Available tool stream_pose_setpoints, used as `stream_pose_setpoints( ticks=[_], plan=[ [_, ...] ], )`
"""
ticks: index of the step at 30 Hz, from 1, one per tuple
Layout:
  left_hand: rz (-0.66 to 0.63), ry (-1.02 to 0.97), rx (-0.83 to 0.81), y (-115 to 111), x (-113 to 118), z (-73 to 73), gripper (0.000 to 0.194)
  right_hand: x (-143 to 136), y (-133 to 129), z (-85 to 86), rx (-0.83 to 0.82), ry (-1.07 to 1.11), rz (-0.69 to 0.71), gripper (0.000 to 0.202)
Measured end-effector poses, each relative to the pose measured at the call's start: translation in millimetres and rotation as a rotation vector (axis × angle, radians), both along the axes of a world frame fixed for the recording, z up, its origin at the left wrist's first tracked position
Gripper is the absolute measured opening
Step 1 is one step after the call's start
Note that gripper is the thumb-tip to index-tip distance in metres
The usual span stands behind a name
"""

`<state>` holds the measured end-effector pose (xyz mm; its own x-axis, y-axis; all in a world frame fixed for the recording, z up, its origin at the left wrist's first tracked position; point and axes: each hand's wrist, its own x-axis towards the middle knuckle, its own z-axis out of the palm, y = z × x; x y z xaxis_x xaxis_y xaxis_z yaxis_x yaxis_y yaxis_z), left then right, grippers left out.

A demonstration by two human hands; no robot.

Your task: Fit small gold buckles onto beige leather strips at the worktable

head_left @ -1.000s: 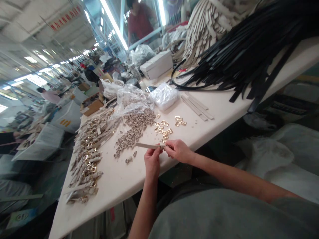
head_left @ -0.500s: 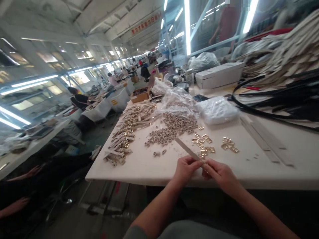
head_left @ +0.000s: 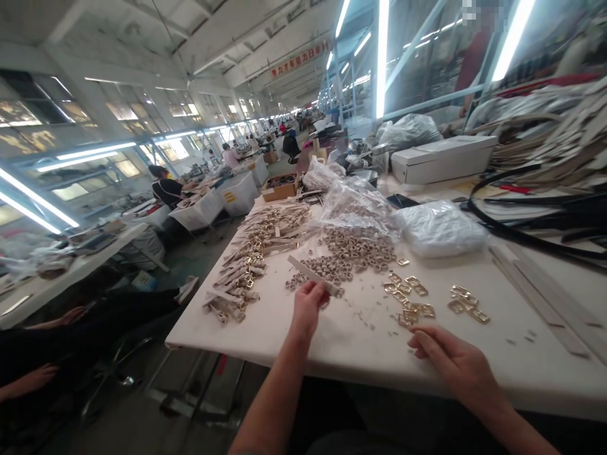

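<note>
My left hand [head_left: 309, 306] pinches a short beige strap [head_left: 307, 272] above the table, in front of a heap of small beige loops [head_left: 327, 259]. The strap slants, its lower right end sticking out past my fingers. To the right, my right hand [head_left: 453, 360] is held with thumb and fingers together, just in front of a cluster of gold buckles [head_left: 408, 297]. Whatever its fingertips may hold is too small to make out. A second small group of gold buckles [head_left: 468, 304] lies beyond that hand.
Finished-looking straps with gold buckles [head_left: 246, 259] are piled along the table's left side. Clear plastic bags [head_left: 353, 205], a white packet [head_left: 439, 227] and a white box [head_left: 443, 159] stand behind. Long beige strips [head_left: 540, 297] and black straps [head_left: 531, 218] lie at right. A person's legs [head_left: 128, 309] are at left.
My hands were together on the strap and have parted. My left hand has carried the strap left towards the loops; my right hand has let go and moved right, beside the buckles.
</note>
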<state>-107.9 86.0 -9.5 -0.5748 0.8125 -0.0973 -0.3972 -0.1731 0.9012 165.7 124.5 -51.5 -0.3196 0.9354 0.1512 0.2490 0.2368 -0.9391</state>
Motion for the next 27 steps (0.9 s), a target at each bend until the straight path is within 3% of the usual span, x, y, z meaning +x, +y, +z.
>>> stream_pose_setpoints(
  ticks=[3, 6, 10, 13, 17, 20, 22, 25, 27],
  plan=[
    [0.150, 0.020, -0.024, 32.8, -59.7, 25.1, 0.033, -1.1, -2.1, 2.2, 0.021, -0.046, 0.039, 0.030],
    [0.197, 0.050, -0.045, 65.0, -105.8, 48.2, 0.028, -1.3, -2.3, 3.5, 0.039, -0.063, 0.037, 0.031],
    [0.243, 0.092, -0.075, 77.8, -125.0, 54.4, 0.023, -1.3, -3.4, 7.3, 0.060, -0.056, 0.060, 0.029],
    [0.228, 0.143, -0.062, 59.5, -108.7, 42.8, 0.031, -2.3, -7.3, 12.5, 0.065, -0.022, 0.085, 0.028],
    [0.223, 0.380, 0.017, 14.1, -67.0, 27.0, 0.038, -5.2, -12.2, 16.3, 0.016, 0.074, 0.105, 0.024],
    [0.289, 0.499, 0.015, -23.5, -31.4, 17.1, 0.026, -5.1, -10.9, 15.0, -0.122, 0.236, 0.114, 0.028],
    [0.252, 0.601, -0.040, -47.1, -8.8, 8.6, 0.019, -0.5, -6.6, 14.1, -0.167, 0.310, 0.105, 0.031],
    [0.129, 0.710, -0.134, -74.4, 17.2, -6.4, 0.021, 16.5, 4.8, 17.1, -0.035, 0.223, 0.024, 0.026],
    [0.069, 0.746, -0.168, -84.3, 26.7, -15.5, 0.022, 33.4, 16.4, 22.4, 0.112, 0.055, -0.110, 0.019]
  ],
)
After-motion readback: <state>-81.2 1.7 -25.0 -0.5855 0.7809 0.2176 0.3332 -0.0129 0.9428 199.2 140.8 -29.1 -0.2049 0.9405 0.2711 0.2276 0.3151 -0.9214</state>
